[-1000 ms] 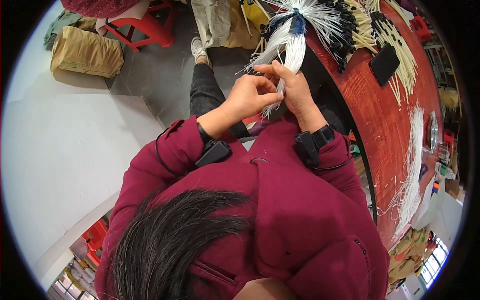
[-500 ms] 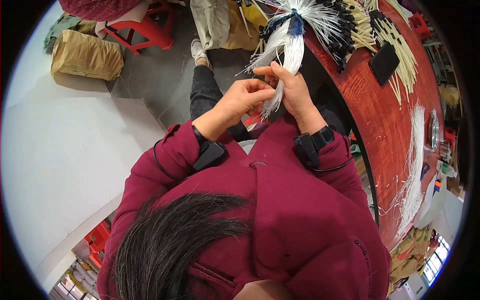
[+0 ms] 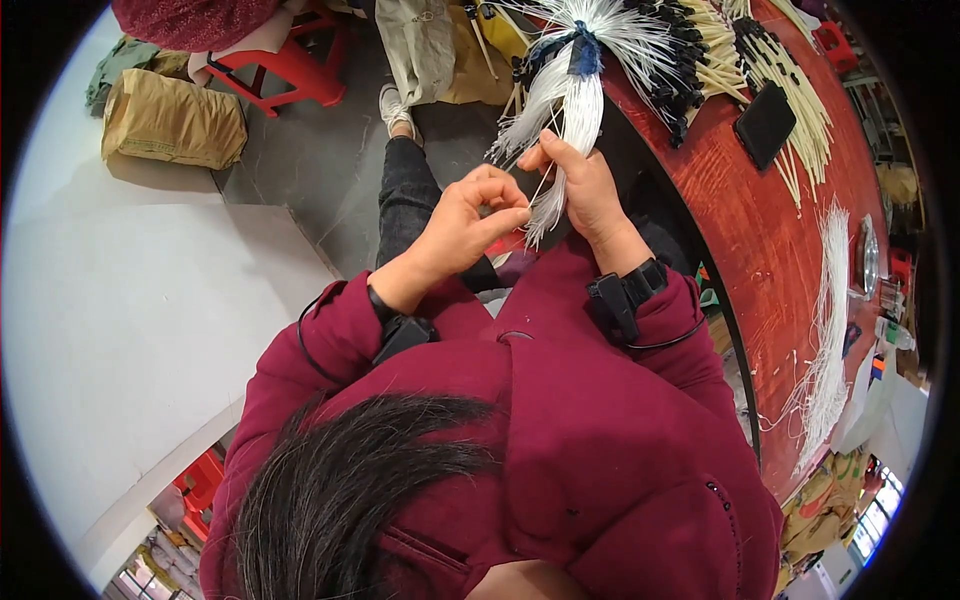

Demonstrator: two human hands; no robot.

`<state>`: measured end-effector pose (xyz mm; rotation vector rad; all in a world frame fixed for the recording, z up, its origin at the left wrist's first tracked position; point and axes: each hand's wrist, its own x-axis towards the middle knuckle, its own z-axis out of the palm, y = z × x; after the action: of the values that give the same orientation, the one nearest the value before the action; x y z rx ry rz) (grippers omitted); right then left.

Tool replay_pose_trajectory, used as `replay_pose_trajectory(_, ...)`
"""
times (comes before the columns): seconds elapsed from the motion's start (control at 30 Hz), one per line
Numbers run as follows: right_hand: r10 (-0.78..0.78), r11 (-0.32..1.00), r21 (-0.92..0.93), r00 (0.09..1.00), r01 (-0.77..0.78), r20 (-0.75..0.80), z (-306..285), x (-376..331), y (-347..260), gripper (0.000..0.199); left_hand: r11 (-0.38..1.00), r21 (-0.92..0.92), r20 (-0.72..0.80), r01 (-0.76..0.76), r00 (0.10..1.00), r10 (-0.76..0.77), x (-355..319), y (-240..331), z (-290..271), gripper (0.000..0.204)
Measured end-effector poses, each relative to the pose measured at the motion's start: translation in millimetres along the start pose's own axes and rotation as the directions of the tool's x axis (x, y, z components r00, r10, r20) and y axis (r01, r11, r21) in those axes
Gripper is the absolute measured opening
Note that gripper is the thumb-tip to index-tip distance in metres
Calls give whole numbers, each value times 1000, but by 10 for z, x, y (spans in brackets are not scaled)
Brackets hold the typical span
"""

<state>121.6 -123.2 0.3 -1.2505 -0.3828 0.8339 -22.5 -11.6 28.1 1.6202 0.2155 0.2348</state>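
Observation:
A thick bundle of thin white strands (image 3: 580,108) hangs over the table's near edge, wrapped by a dark blue cloth tie (image 3: 586,52). My right hand (image 3: 590,190) is closed around the lower part of the bundle, thumb uppermost. Left of it, my left hand (image 3: 468,220) pinches the end of a single white strand, which runs taut up toward my right fingers. The loose tips of the bundle (image 3: 545,215) dangle between my two hands, over my lap. Other strands spread out beyond the tie onto the table.
On the red table (image 3: 745,260) lie a black phone (image 3: 765,125), cream sticks with black ends (image 3: 800,90) and a long pile of white strands (image 3: 825,340). A red stool (image 3: 300,70) and a brown sack (image 3: 175,118) stand on the floor; a white panel (image 3: 150,320) is at left.
My left hand has drawn away from the bundle, down and to the left, with one strand stretched out from it. My right hand keeps its hold almost in place.

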Motion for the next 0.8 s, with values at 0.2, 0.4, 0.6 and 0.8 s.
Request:
replay_pose_trajectory(0.2,80,994,82,986,-69,-143,125,-4,-47,28,913,-405,-102,-38,995,-4,269,236,99,8)
replay_pose_trajectory(0.4,32,998,-49,998,-34,-53,8,24,3,29,929,315,-211,-194,940,268,452,-50,-111,3)
replay_pose_trajectory(0.6,71,992,-104,997,-72,-16,67,18,-73,30,642,698,-2,-318,896,445,365,-57,-115,8)
replay_pose_trajectory(0.8,48,997,-53,998,-47,26,21,0,-38,31,741,632,-36,-225,947,319,387,-82,-80,7)
